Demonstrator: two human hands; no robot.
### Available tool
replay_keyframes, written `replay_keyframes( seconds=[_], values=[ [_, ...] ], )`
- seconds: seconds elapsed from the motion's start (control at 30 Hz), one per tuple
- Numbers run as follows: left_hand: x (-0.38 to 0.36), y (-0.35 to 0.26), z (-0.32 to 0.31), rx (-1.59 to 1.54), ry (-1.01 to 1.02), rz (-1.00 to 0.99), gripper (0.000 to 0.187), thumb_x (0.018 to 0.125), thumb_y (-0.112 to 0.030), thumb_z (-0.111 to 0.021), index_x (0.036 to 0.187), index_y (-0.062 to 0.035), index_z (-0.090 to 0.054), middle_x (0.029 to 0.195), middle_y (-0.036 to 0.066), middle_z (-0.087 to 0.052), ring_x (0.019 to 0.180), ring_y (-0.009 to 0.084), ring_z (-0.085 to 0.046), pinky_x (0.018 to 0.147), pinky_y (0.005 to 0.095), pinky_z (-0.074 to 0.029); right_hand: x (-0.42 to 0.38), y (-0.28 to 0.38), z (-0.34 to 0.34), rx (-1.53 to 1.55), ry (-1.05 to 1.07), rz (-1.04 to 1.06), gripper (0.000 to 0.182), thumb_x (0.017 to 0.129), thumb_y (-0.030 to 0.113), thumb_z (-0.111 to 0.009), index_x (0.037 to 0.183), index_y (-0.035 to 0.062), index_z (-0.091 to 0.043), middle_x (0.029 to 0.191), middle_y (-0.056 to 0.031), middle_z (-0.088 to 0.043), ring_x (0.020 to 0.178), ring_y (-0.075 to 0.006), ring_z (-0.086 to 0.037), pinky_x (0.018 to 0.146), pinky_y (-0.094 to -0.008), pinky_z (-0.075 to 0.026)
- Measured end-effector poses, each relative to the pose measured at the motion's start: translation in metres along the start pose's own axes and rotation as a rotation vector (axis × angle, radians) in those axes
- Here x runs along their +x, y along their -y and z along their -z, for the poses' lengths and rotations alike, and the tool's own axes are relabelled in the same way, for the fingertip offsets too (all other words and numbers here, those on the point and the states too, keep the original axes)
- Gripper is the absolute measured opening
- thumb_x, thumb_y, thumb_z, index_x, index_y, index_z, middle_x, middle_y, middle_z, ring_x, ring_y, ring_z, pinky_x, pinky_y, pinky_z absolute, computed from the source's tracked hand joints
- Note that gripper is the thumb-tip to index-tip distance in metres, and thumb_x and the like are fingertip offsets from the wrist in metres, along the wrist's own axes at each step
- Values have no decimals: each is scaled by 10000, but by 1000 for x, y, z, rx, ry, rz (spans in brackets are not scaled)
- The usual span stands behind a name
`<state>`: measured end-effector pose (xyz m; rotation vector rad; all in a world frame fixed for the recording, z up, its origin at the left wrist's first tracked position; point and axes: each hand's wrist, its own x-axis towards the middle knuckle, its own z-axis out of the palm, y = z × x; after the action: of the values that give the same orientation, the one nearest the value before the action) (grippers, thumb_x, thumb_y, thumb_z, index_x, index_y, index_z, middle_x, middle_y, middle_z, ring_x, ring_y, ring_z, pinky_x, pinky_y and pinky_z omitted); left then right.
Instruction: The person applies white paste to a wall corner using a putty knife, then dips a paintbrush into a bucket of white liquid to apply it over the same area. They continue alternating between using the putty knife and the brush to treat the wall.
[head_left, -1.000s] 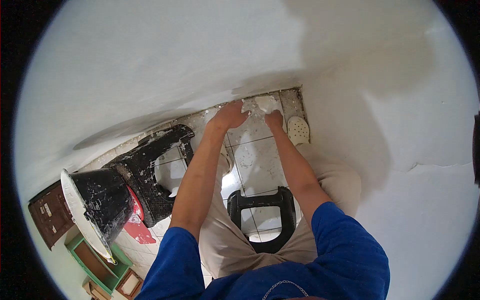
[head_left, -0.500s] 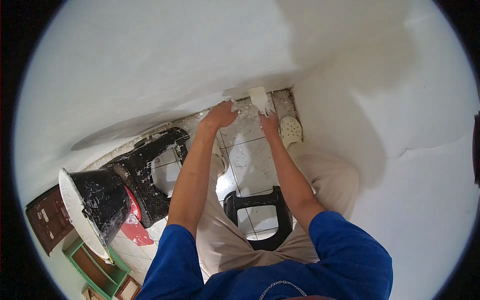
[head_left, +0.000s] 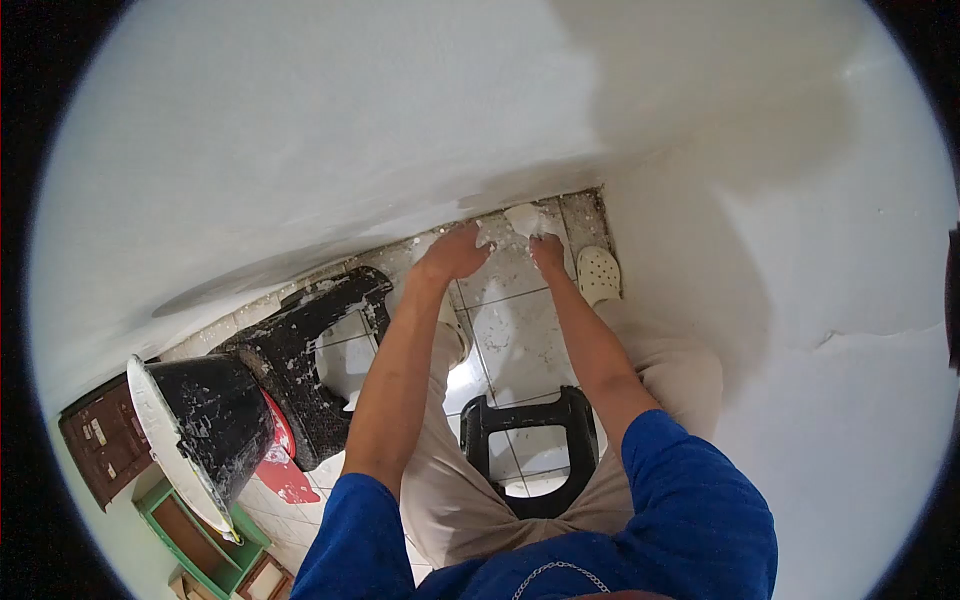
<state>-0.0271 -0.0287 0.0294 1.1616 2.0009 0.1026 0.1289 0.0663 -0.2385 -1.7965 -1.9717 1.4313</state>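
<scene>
Right hand (head_left: pixel 547 250) clenched on a white putty blade (head_left: pixel 524 217), edge pressed low at the wall base (head_left: pixel 520 190), near the room corner. Left hand (head_left: pixel 455 252) spread flat on the floor tiles (head_left: pixel 520 330) just beside, grasping nothing. Step in hand, likely: skimming the bottom strip of wall. Next, probably: a steady drag along the joint. Black stool (head_left: pixel 527 440) between the knees; plaster-spattered bucket (head_left: pixel 205 425) well apart, toward the left.

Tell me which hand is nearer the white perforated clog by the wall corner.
Right. The right hand is just left of the white perforated clog, almost beside it; the left hand is farther left, across the speckled floor tiles.
</scene>
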Motion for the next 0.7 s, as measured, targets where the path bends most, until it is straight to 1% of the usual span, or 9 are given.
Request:
replay_keyframes(
  seconds=[0.07, 0.17, 0.27, 0.37, 0.47, 0.5, 0.57, 0.67, 0.7],
  values=[
    [-1, -9, 3, -8, -11, 5, 525, 836, -354, -499, 1178, 42, -453, 1176, 262, -485, 1108, 369, -463, 940, 414, -371, 1, 12, 0, 47, -44, 47, 225, 778, 189, -540, 629, 22, -552, 538, -53, -513, 456, -154, -485, 438, -321, -378],
    [-1, -12, 1, -15, -20, -24, 517, 837, -359, -496, 1161, 43, -467, 1169, 261, -491, 1106, 372, -463, 938, 417, -372, -14, 44, 22, 291, 103, -32, 205, 777, 180, -548, 654, 17, -563, 515, -36, -488, 448, -139, -465, 432, -321, -366],
    [3, -11, -1, 0, -27, -47, 522, 837, -360, -496, 1163, 47, -463, 1172, 258, -490, 1112, 375, -457, 940, 416, -370, -48, 84, 55, 295, 109, -17, 263, 784, 210, -538, 774, -46, -602, 577, -123, -584, 504, -222, -581, 510, -352, -456],
    [5, -7, -3, -1, -13, -44, 550, 849, -382, -477, 1186, 50, -442, 1193, 259, -473, 1132, 371, -440, 959, 405, -354, -89, 113, 84, 408, -18, 128, 218, 781, 187, -579, 642, 21, -563, 497, -29, -468, 397, -131, -421, 398, -311, -325],
    [4, -4, 1, -17, 0, -9, 551, 846, -374, -481, 1200, 45, -433, 1210, 255, -463, 1144, 368, -431, 964, 402, -349, -111, 113, 90, 569, -46, 96, 259, 787, 212, -586, 622, 15, -557, 501, -30, -477, 392, -135, -420, 395, -308, -328],
    [3, -4, -1, -26, 5, 5, 546, 841, -364, -487, 1202, 41, -433, 1214, 253, -462, 1146, 368, -431, 962, 404, -351, -113, 106, 90, 460, -82, 116, 258, 787, 205, -575, 638, -5, -564, 501, -52, -494, 409, -149, -450, 418, -317, -352],
    [3, 2, -6, -44, -12, -31, 551, 843, -368, -482, 1208, 41, -428, 1217, 254, -459, 1150, 367, -427, 967, 404, -346, -112, 100, 89, 252, -153, 167, 265, 786, 191, -553, 668, -44, -579, 502, -96, -527, 443, -175, -511, 462, -334, -401],
    [-3, 4, 4, -21, -48, -20, 559, 845, -374, -477, 1211, 45, -424, 1224, 255, -452, 1159, 365, -419, 973, 403, -342, -96, 73, 88, 315, -50, -7, 278, 786, 247, -582, 619, 26, -552, 524, -32, -498, 415, -139, -445, 403, -296, -342],
    [-6, 3, 3, -11, -54, -5, 562, 846, -377, -476, 1211, 48, -424, 1227, 256, -450, 1163, 364, -415, 975, 402, -341, -95, 73, 90, 329, -19, -63, 275, 785, 247, -581, 618, 30, -550, 530, -33, -500, 419, -136, -449, 400, -294, -340]
  ],
)
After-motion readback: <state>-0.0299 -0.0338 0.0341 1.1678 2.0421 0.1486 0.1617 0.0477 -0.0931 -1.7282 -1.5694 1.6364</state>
